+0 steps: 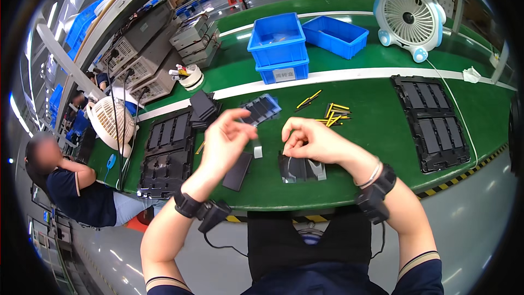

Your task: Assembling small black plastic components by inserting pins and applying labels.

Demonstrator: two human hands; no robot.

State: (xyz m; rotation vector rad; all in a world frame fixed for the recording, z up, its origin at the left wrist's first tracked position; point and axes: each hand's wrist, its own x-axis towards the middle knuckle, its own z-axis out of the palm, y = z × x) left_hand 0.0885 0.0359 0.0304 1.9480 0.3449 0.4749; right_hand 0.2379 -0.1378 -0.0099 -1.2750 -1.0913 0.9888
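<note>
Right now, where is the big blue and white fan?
In the head view, the fan stands on the green table at the upper right, right of the nearest blue box and beyond a black tray.

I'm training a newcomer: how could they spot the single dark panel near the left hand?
On the green table, find the person's left hand. Just below it in the picture, toward the table's near edge, lies a dark, flat panel set at a slant. It lies singly, unlike the stack of dark pieces farther back.

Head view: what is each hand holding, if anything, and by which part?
Right hand seemingly pinches the dark rectangular film by its upper edge; left hand: blurred, cannot tell.
</note>
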